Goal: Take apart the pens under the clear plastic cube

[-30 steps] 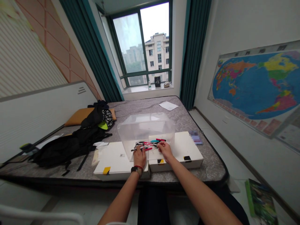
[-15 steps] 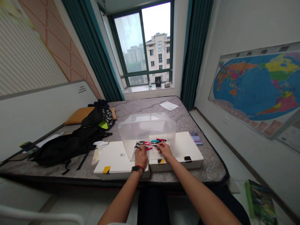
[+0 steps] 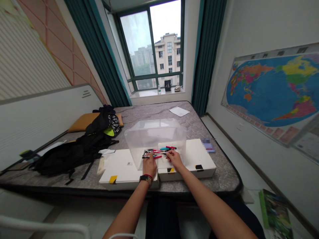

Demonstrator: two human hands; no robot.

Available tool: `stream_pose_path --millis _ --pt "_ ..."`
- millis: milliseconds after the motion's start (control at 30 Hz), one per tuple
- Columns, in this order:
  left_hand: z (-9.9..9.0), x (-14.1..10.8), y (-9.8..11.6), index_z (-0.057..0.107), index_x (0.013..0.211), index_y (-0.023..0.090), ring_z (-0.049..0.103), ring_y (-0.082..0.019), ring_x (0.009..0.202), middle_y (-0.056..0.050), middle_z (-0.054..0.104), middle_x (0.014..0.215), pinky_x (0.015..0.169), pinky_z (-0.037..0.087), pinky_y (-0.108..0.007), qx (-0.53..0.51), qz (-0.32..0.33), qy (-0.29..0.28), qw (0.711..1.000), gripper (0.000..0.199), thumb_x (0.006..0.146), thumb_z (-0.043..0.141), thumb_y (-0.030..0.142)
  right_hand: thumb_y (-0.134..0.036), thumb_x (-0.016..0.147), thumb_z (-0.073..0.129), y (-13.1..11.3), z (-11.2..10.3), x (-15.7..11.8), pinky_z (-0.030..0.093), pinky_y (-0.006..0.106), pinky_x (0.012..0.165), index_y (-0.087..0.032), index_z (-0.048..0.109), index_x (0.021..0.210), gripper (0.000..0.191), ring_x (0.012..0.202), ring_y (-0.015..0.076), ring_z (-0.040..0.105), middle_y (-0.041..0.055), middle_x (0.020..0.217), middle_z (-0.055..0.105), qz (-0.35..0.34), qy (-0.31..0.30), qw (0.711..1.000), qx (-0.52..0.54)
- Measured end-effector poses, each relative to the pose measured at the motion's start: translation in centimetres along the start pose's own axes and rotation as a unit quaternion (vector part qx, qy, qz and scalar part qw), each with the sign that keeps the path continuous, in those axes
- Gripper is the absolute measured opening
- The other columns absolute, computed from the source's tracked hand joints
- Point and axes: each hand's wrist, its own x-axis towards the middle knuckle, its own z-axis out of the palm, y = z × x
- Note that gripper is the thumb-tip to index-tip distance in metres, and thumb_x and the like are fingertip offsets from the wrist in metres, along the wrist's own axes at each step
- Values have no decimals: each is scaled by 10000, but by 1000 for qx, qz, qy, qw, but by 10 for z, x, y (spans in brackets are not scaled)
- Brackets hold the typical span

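A clear plastic bin (image 3: 154, 136) rests across two white boxes, its open side facing me. Several pens lie in a loose bunch inside its near part, among them a red pen (image 3: 171, 147) and a teal pen (image 3: 164, 149). My left hand (image 3: 149, 163), wearing a dark watch and a red band, is closed around a pen with a dark end (image 3: 145, 157) at the bunch's left. To the right, the fingers of my right hand (image 3: 175, 160) are pinched on the end of a thin pen. The fingertips partly cover both pens.
Under the bin, a left white box (image 3: 117, 167) and a right white box (image 3: 199, 154) lie on the grey mattress (image 3: 224, 176). A black backpack (image 3: 82, 151) is at left, a paper sheet (image 3: 179, 111) at the back. A green book (image 3: 275, 212) lies on the floor.
The pen in my left hand has turned slightly, and the pens near my fingers have shifted a little. Both hands stay in nearly the same place.
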Motion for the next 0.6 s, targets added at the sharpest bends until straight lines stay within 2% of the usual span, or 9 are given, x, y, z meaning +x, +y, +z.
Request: stream_pose_path --millis 267,433,600 --pt "0 -2 -2 605 1002 222 466 -275 1192 -97 587 1198 1048 347 -515 1 25 -7 1000 244 851 440 126 -447 702 662 -1 1 -1 335 214 428 -180 566 704 284 422 92 450 -18 551 601 -4 -2 1000 -2" --pt "2 -1 -4 573 1100 205 508 -260 1136 -111 598 1150 1008 390 -487 -20 2 6 1000 321 855 394 100 -451 702 658 -1 0 0 338 212 427 -178 565 708 289 425 94 456 -10 556 606 -4 1 1000 -11" --pt "0 0 -1 577 1100 200 525 -267 1110 -115 612 1110 988 405 -475 -22 -15 8 1000 281 878 411 160 -430 710 653 0 0 0 343 209 433 -178 561 702 268 432 93 457 -14 555 604 -5 0 1000 -11"
